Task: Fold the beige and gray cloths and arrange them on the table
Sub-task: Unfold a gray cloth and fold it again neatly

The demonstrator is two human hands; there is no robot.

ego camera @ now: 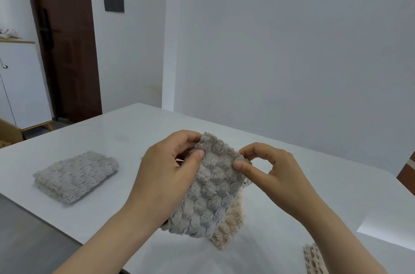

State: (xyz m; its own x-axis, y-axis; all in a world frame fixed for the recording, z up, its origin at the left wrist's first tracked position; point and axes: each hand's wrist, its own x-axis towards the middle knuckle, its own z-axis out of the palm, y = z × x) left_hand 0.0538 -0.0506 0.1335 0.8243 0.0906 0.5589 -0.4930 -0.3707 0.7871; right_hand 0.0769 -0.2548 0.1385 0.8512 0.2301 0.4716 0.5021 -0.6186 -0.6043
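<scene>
A person's left hand (166,172) and right hand (274,179) are each pinching an upper corner of a gray cloth (213,188), thumbs pressing on its near face, holding it up over the white bench (224,130). Its lower part is overlapping a beige cloth (231,224) on the bench. A folded gray pile (76,175) is lying flat well apart to the left, while another beige piece (314,260) is showing at the bottom right.

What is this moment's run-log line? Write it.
left hand: pinches gray cloth | right hand: pinches it too | folded cloth: on table, left
</scene>
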